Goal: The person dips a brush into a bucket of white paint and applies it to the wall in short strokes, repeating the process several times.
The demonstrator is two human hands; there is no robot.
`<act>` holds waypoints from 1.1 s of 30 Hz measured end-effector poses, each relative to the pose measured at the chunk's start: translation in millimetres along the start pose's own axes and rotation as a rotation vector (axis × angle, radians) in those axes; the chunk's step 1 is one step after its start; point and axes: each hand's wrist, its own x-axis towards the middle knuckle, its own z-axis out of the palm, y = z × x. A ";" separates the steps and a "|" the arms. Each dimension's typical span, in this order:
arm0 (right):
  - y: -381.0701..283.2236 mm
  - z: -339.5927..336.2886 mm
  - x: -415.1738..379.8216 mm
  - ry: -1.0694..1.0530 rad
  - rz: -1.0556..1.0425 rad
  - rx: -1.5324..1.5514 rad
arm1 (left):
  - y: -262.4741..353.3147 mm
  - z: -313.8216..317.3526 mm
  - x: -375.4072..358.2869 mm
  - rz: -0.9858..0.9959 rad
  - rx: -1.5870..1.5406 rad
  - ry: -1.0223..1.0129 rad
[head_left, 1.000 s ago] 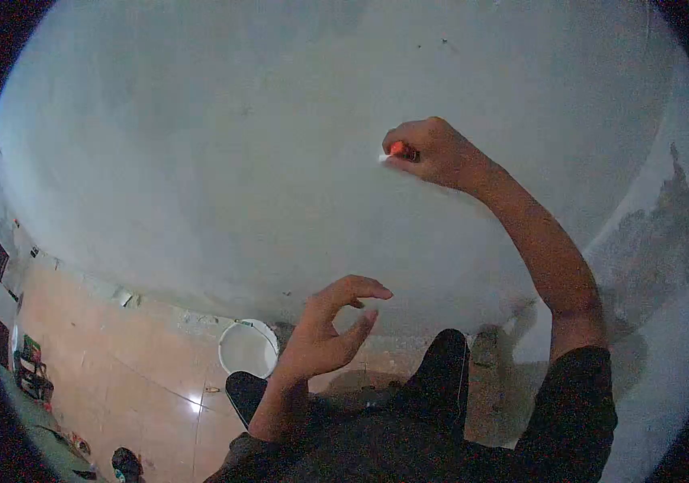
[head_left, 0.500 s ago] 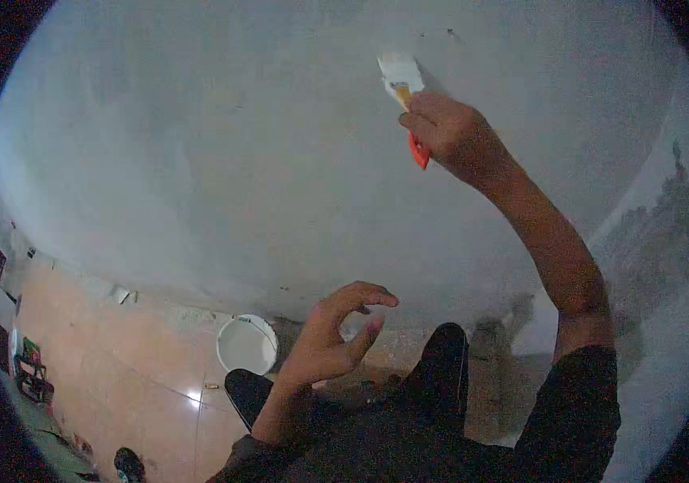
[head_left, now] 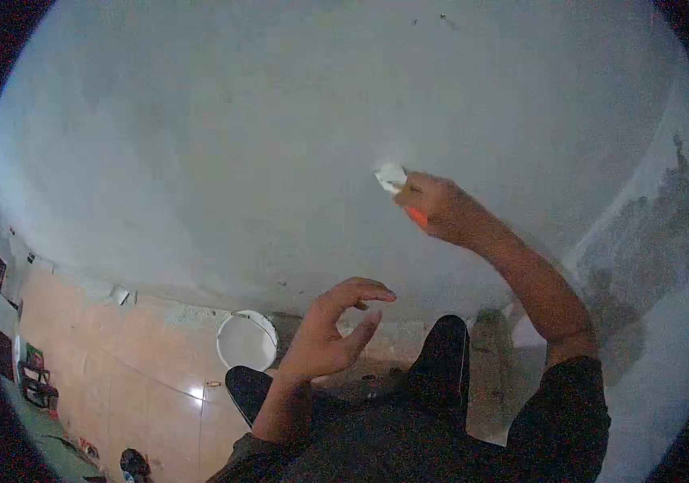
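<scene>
My right hand point(head_left: 438, 208) is wrapped round a paintbrush point(head_left: 391, 177) with an orange-tipped handle. White paint covers its bristle end, which lies against the pale grey wall point(head_left: 264, 161). Lower down, my left hand point(head_left: 340, 328) hangs in the air before my lap, thumb and fingers apart and curved, with nothing in it. Left of that hand, a white bucket point(head_left: 246, 342) stands on the floor by the foot of the wall, with whitish contents.
Tan tiles make up the floor point(head_left: 119, 354) at lower left. A dark stain point(head_left: 642, 233) marks the wall on the right. My knees point(head_left: 443, 350) are bent close to the wall. Assorted items point(head_left: 36, 378) lie at the far left edge.
My right hand has brought the paintbrush down the wall, from near the top to about mid-height. My left hand has stayed almost where it was.
</scene>
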 end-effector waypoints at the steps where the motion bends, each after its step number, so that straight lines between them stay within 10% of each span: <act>1: 10.2 -10.4 5.7 -0.043 0.019 -0.012 | 0.5 0.2 0.7 0.000 0.000 -0.001; 11: 8.2 -87.7 50.9 0.322 0.025 -0.278 | 2.7 9.3 0.8 0.003 0.001 -0.016; 17: 2.4 15.5 6.8 0.236 0.063 -0.438 | -5.8 12.5 -0.2 -0.016 0.005 -0.033; 24: -32.0 107.8 -59.4 0.085 0.199 -0.126 | -3.0 12.2 -3.2 -0.093 -0.011 -0.020; 33: 22.4 48.5 -46.1 0.190 0.215 0.120 | -7.0 21.8 -8.1 -0.103 -0.052 -0.035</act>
